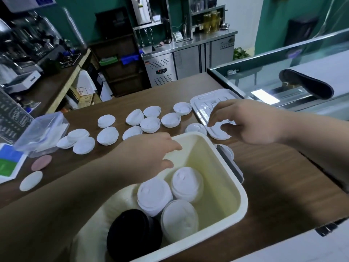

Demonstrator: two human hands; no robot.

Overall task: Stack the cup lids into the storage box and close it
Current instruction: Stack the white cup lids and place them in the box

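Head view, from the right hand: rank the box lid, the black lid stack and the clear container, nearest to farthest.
1. box lid, just beneath the right hand.
2. black lid stack, inside the storage box, near corner.
3. clear container, far left on the counter.
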